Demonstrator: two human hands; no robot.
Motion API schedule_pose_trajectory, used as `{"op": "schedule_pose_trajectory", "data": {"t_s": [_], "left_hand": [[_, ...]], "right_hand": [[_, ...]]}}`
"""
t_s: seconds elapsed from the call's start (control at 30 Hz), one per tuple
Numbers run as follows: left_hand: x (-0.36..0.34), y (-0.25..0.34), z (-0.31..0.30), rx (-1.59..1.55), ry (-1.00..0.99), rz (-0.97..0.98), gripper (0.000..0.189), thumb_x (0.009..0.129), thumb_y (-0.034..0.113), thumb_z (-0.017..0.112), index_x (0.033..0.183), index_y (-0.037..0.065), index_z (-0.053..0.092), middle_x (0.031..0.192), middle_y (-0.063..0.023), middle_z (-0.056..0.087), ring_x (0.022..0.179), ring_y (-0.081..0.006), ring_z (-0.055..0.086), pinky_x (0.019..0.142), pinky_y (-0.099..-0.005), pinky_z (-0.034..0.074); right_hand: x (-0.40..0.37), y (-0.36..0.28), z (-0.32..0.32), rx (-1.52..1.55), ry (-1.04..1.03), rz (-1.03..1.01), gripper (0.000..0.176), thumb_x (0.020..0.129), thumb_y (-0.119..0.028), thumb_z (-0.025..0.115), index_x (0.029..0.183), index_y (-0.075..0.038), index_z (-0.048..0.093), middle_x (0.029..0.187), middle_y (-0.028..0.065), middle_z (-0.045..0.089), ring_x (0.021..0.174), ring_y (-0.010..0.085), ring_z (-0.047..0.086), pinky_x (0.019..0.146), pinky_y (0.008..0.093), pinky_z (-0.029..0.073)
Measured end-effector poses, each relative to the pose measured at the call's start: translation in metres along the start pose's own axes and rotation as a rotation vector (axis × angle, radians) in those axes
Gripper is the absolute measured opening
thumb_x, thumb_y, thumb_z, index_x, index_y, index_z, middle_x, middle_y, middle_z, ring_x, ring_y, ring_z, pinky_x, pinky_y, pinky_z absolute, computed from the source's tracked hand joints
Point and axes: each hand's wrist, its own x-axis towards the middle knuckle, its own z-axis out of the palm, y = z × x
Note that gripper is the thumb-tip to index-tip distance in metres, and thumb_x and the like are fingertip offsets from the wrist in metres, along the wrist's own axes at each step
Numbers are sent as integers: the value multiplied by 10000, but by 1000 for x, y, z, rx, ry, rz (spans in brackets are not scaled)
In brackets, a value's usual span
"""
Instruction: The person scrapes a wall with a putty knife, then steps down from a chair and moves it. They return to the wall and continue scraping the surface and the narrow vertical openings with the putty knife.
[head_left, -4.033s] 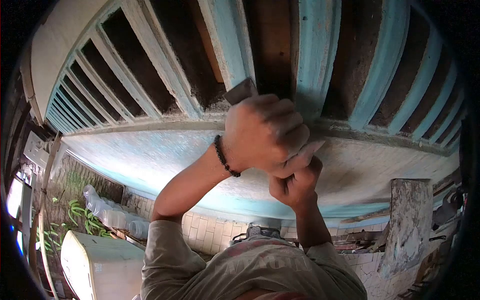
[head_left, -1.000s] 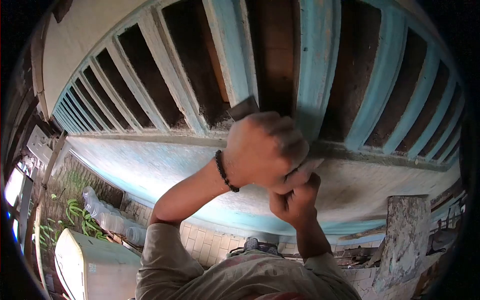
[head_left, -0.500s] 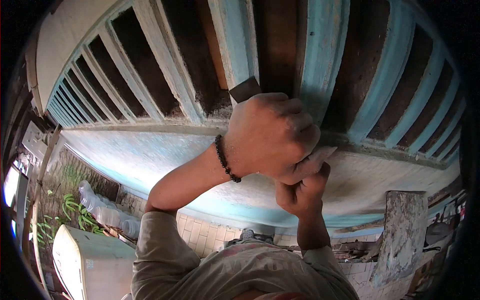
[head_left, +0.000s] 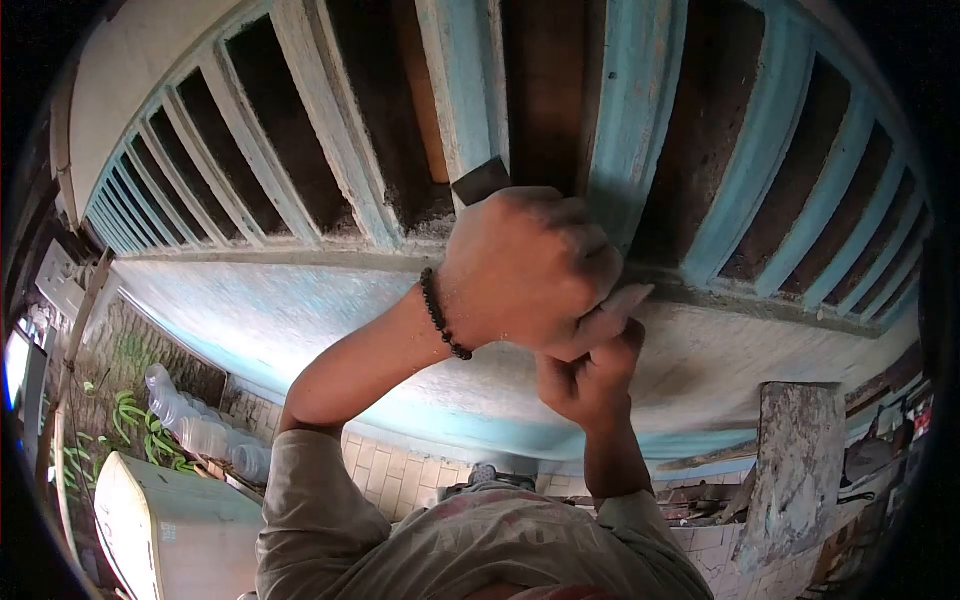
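My left hand [head_left: 530, 275], with a black bead bracelet on its wrist, is closed in a fist. Out of its far side sticks a dark flat scraper blade [head_left: 480, 182], which lies against the lower end of a worn blue slat [head_left: 462, 90]. The handle is hidden by the fingers. Just below, my right hand [head_left: 592, 375] is also closed, close against the underside of the left; what it grips, if anything, is hidden. Dust coats the left knuckles.
More slats with peeling blue paint [head_left: 640, 100] fan out above a ledge and a scuffed pale wall [head_left: 330, 310]. A weathered board [head_left: 795, 470] leans at right. Clear plastic containers [head_left: 200, 425] and a pale box-like appliance [head_left: 180, 520] stand at lower left.
The whole view has shifted slightly left. Both hands keep nearly the same pose, and the blade stays at the foot of the same slat.
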Motion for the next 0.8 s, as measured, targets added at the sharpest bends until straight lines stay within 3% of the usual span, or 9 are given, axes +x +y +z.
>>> {"op": "schedule_pose_trajectory", "data": {"t_s": [0.13,0.23,0.37,0.47,0.67,0.7,0.8], "left_hand": [[-3,0,4,-7,26,-22,332,811,362,734,606,125,625,575,-14,540,524,-207,561,461,-343,439],[-6,-4,4,-24,52,12,328,805,351,730,590,126,627,581,-13,566,525,-209,572,461,-345,444],[10,-20,-6,-8,89,42,323,817,338,727,583,132,641,582,-15,590,514,-203,568,461,-338,450],[0,-6,-4,-16,29,13,320,820,343,715,588,134,647,583,-21,595,517,-205,572,462,-339,448],[12,-22,-7,13,76,45,338,833,364,695,597,124,662,579,-22,590,515,-201,568,460,-344,444],[14,-21,-11,4,43,34,352,842,371,700,594,125,657,579,-26,591,514,-201,563,461,-344,444],[3,-9,-4,18,21,9,367,854,378,692,583,136,638,574,-22,584,509,-200,555,461,-340,438]], "right_hand": [[-7,2,-2,-10,-66,48,128,779,-38,700,899,1,679,786,121,677,653,336,674,600,364,490],[0,-2,10,-16,59,3,106,777,-31,699,871,-3,657,729,116,635,615,339,645,578,369,473],[20,0,12,56,58,-22,90,774,-16,703,854,-6,664,684,130,610,580,352,623,568,366,462],[7,-3,4,-32,-1,-57,202,775,-104,764,914,-51,627,651,83,594,520,295,590,535,375,462],[23,0,9,3,25,-73,179,779,-105,767,893,-58,636,625,76,579,514,266,597,534,374,463],[25,-4,8,80,30,9,77,781,-24,698,850,-12,665,637,124,579,522,318,586,530,358,423],[11,-2,3,-20,-23,-37,74,801,-26,694,860,-2,656,654,120,599,537,302,601,539,354,425]]}}
